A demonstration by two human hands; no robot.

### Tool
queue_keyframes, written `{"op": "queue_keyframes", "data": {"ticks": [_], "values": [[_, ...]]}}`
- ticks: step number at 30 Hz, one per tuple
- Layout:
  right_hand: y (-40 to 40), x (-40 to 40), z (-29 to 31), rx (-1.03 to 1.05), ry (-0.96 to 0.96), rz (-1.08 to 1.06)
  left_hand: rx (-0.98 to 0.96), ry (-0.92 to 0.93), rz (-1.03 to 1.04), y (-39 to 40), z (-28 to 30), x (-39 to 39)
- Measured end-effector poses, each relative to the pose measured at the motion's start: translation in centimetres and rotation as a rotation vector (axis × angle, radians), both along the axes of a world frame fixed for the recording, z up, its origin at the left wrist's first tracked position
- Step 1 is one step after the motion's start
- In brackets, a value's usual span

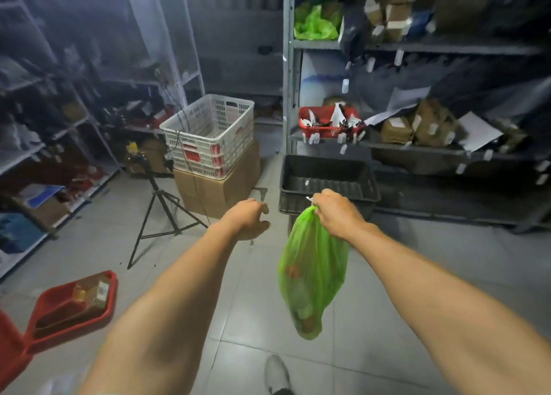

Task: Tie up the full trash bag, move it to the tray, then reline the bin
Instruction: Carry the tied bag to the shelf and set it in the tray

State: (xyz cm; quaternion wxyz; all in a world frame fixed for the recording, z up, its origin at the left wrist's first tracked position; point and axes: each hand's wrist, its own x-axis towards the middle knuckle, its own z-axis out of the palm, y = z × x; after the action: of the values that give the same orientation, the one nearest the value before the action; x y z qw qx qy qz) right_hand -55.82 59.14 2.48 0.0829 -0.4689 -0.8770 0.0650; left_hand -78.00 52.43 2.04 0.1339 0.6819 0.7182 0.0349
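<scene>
Head view, storeroom with tiled floor (387, 275) and metal shelving on both sides

- Right hand (334, 212), centre right of frame: grip clenched on the gathered neck of the green trash bag (313, 272)
- Green trash bag: hangs free below the right hand, clear of the floor, bulging with contents, lower centre of frame
- Left hand (249, 218), centre of frame: fingers loosely curled, grasping nothing, just left of the bag's neck and apart from it
- Black tray (328, 180), on the floor beyond the right hand at the foot of the right shelving
- Red bin (74, 305), lower left of frame, tilted, a brownish item inside
- White crate (208, 132) stacked on a cardboard box (214, 192), centre left
- Tripod (161, 215), left of the cardboard box
- Shoe (277, 373), bottom centre
</scene>
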Motion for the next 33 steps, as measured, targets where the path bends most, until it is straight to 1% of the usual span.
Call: {"op": "queue_keyframes", "data": {"ticks": [2, 6, 14, 19, 26, 30, 33], "values": [[3.6, 0.7, 0.2, 0.011, -0.014, 0.005, -0.009, -0.024, -0.03, 4.4, -0.1, 0.2], [10.9, 1.0, 1.2, 0.038, -0.105, 0.026, -0.026, -0.041, -0.091, 12.9, 0.1, -0.3], [24.8, 0.4, 2.1, 0.059, -0.107, -0.017, -0.025, 0.013, -0.128, 27.5, 0.9, -0.9], [34.8, -0.6, 2.0, 0.073, -0.067, 0.007, -0.016, 0.023, -0.098, 36.6, 0.6, -1.3], [49.9, -2.4, 1.3, 0.024, -0.017, 0.044, -0.045, 0.009, -0.014, 49.6, 0.3, -2.1], [56.1, -4.1, 0.2, -0.003, 0.027, 0.067, -0.046, -0.014, 0.035, 55.4, -0.5, -2.8], [60.2, -5.9, -0.6, -0.016, 0.011, 0.076, -0.062, -0.029, 0.033, 59.6, -1.4, -3.8]]}}
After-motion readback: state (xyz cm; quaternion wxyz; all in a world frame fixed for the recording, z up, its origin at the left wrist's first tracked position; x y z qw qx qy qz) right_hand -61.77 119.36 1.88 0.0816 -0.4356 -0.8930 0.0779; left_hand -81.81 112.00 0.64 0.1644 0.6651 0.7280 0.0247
